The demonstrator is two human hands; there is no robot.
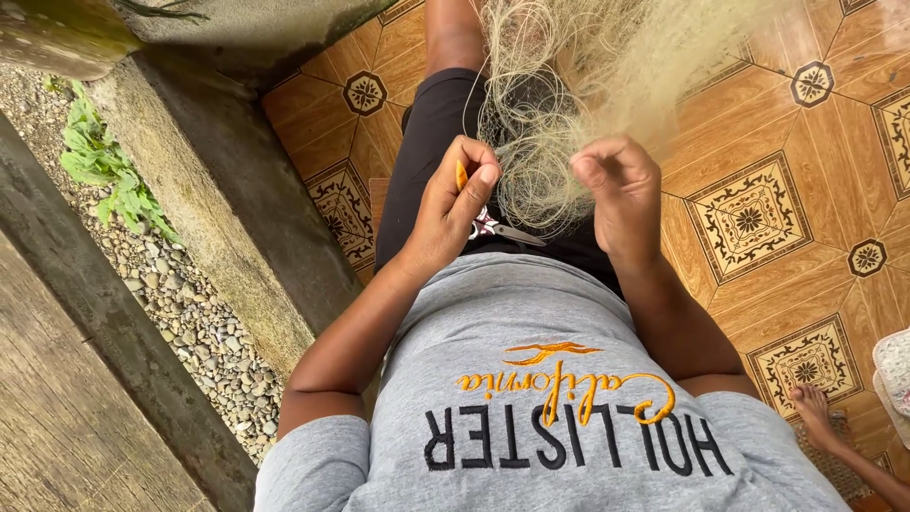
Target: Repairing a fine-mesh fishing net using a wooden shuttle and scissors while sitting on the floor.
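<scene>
Fishing net (569, 104): pale, fine mesh, bunched and tangled; lies over the seated person's lap and spreads up toward the top edge of the view, above the tiled floor (758, 142). Its lower fringe hangs between the two hands.

Scissors (498, 228): small, metal blades with an orange handle; held in the left hand, blades pointing toward the right hand, just under the net's lower fringe.

Left hand (455, 204): fingers curled together and clamped on the scissors; the orange handle shows between thumb and forefinger.

Right hand (616, 194): fingers bent inward and drawn together, pinching at strands of the net; the strands themselves are too fine to make out in the grip.

Shirt (531, 379): grey, with dark and orange lettering across the chest; fills the bottom middle of the view.

Shorts (427, 142): black, covering the lap beneath the net.

Floor: orange-brown tiles with dark ornamental squares, running to the right edge.

Concrete ledge (218, 199): grey, bordering the floor's left edge.

Gravel strip (180, 313): small pebbles beyond the ledge, with green weeds (104, 161) at its upper end.

Another person's bare foot (815, 408): on the floor near the bottom right corner.
</scene>
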